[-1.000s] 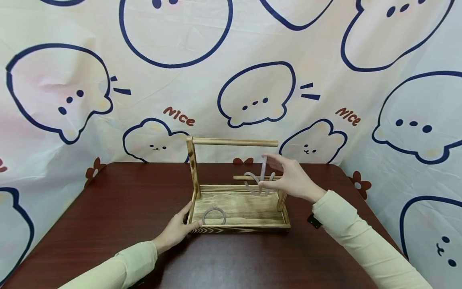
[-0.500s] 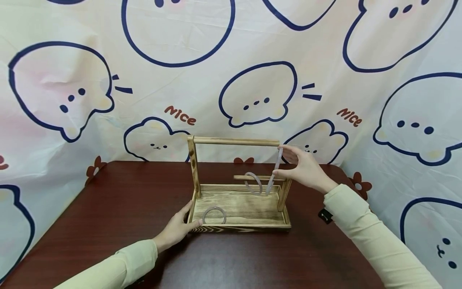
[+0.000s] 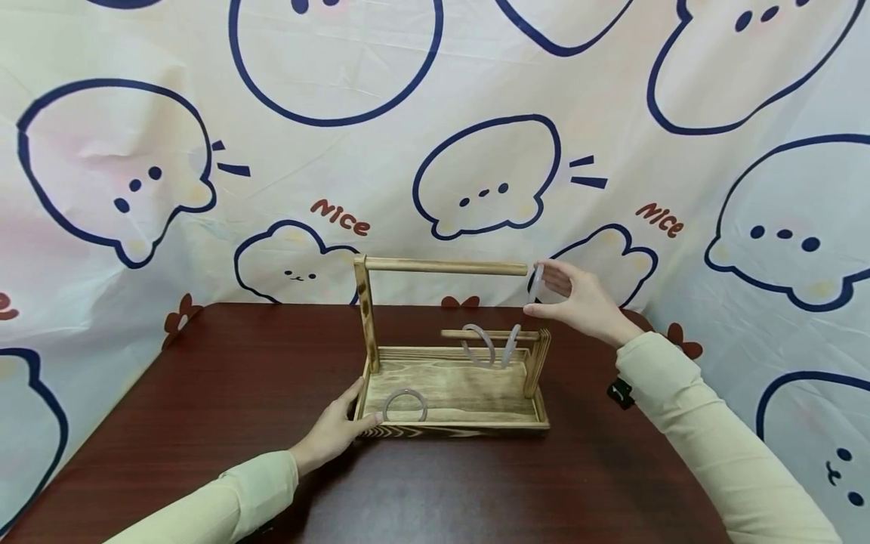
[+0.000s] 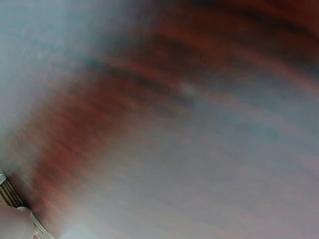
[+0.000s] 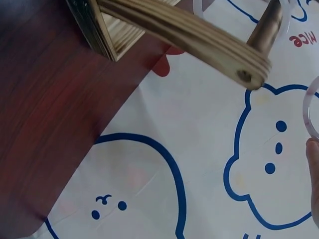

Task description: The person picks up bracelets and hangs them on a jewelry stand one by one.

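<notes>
My right hand (image 3: 584,302) pinches a pale translucent bangle (image 3: 536,283) between thumb and fingers, just off the free right end of the upper bar (image 3: 445,266) on a wooden jewelry rack (image 3: 448,431). Part of that ring (image 5: 307,113) also shows at the right edge of the right wrist view. Two more bangles hang on the shorter lower bar: a left one (image 3: 488,349) and a right one (image 3: 510,346). Another bangle (image 3: 424,404) stands inside the tray near its front left. My left hand (image 3: 333,423) grips the tray's front left corner, thumb over the rim.
The rack stands on a dark red-brown table (image 3: 435,483). Behind it hangs a cartoon-printed cloth (image 3: 381,166). The rack's short right post (image 3: 536,363) carries the lower bar. Mostly blurred tabletop fills the left wrist view.
My right hand has carried its bangle up and to the right, away from the lower bar and past the upper bar's end. The left hand stays on the tray corner.
</notes>
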